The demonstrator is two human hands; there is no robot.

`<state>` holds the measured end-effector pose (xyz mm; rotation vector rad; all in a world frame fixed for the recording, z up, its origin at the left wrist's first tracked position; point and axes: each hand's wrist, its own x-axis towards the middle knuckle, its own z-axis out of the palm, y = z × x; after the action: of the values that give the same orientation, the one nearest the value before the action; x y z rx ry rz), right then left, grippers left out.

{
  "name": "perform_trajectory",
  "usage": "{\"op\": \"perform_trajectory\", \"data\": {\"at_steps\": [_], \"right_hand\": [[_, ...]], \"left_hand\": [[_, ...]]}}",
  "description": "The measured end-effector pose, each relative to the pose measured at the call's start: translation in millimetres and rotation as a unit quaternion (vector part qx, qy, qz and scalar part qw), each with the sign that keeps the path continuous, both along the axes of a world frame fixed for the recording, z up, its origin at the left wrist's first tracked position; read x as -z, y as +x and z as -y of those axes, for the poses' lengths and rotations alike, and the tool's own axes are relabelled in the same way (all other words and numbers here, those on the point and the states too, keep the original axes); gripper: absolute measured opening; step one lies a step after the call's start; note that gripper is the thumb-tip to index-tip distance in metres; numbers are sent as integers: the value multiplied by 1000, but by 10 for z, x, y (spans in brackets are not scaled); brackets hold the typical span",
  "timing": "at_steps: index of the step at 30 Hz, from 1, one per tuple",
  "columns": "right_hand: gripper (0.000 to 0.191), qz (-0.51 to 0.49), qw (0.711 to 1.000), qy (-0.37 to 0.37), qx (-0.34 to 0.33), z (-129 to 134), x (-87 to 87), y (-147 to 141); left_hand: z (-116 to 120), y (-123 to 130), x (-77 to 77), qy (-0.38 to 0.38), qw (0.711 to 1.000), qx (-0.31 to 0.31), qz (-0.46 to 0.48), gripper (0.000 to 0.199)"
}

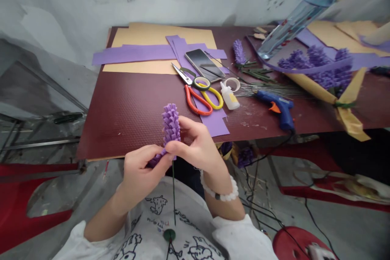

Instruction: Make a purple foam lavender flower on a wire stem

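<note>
Watching from afar, I see the left hand [143, 174] and right hand [198, 146] pinch a purple flower [171, 124], its strip end [155, 161] not wrapped yet.

Bare hands: two, one left hand [141, 174] and one right hand [195, 146]
Held flowers: one purple folded-paper spike [171, 124]
Scissors: two pairs, red-handled steel scissors [197, 103] and yellow-handled scissors [214, 98]
Tape rolls: two, one green-edged roll [201, 83] and one pale roll [234, 84]
Glue tools: two, one white plastic squeeze bottle [230, 96] and one blue hot glue gun [278, 107]
Phones: one black smartphone [204, 65]
Bracelets: one white beaded bracelet [221, 189]
</note>
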<state>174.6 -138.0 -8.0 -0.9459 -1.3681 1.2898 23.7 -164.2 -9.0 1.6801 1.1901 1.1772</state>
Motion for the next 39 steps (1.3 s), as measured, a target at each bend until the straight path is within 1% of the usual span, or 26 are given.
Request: {"op": "perform_trajectory", "data": {"at_steps": [1, 2, 3, 4, 5, 7, 9, 11, 14, 15, 17, 20, 23, 26, 28, 29, 31, 32, 34, 35, 37, 39], "right_hand": [[37, 21, 1000, 2, 14, 13, -15, 9], [35, 30, 999, 0, 17, 19, -26, 16], [33, 24, 1000, -3, 11, 18, -31, 21], [32, 6, 1000, -8, -6, 10, -30, 22], [32, -21, 999, -16, -25, -3, -23, 20], [35, -76, 995, -42, -57, -38, 10, 3], [40, -119, 988, -70, -72, -74, 60, -32], [44, -155, 980, -91, -86, -102, 114, -80], [45, -207, 966, -102, -118, -128, 172, -152], [46, -219, 962, -103, -126, -134, 182, -167], [47, -224, 961, -99, -126, -138, 187, -172], [46, -176, 979, -70, -82, -112, 156, -112], [48, -109, 993, -23, -27, -44, 89, -24], [40, -33, 999, -31, 5, 24, 14, 16], [32, -20, 998, -51, 10, 42, -19, 12], [31, -34, 998, -57, 7, 41, -24, 7], [31, -78, 995, -66, -10, 23, -2, -4], [32, -100, 992, -70, -24, 10, 26, -8], [36, -135, 986, -79, -55, -19, 110, -18], [38, -152, 983, -81, -70, -34, 157, -26], [40, -184, 975, -83, -89, -61, 240, -50], [42, -204, 970, -87, -97, -86, 284, -82]], "left_hand": [[-1, 1, -15, 8, 1000, -5, -11, 15], [-8, -2, -21, -5, 1000, 3, -5, 14], [-22, -7, -17, -39, 999, 25, 17, 15], [-41, -16, -4, -89, 993, 56, 50, 17], [-65, -28, 18, -146, 981, 91, 90, 21], [-118, -51, 80, -250, 942, 151, 165, 31], [-161, -69, 146, -308, 913, 176, 202, 40], [-181, -75, 190, -337, 896, 194, 214, 44], [-166, -60, 192, -341, 890, 204, 225, 42], [-154, -52, 179, -335, 893, 197, 227, 42], [-126, -39, 143, -308, 910, 169, 219, 41], [-91, -40, 85, -232, 952, 115, 163, 37], [-71, -52, 21, -128, 986, 75, 72, 28], [-56, -45, -47, -42, 999, 34, -6, 26], [-47, -32, -67, -25, 999, 13, -22, 26], [-44, -27, -64, -36, 999, 15, -12, 25], [-48, -25, -30, -100, 993, 44, 45, 22], [-56, -29, -4, -149, 983, 68, 86, 24], [-84, -43, 48, -246, 950, 113, 156, 34], [-102, -52, 68, -281, 934, 132, 179, 38], [-140, -67, 91, -326, 909, 160, 202, 41], [-166, -74, 96, -347, 897, 183, 203, 42]]}}
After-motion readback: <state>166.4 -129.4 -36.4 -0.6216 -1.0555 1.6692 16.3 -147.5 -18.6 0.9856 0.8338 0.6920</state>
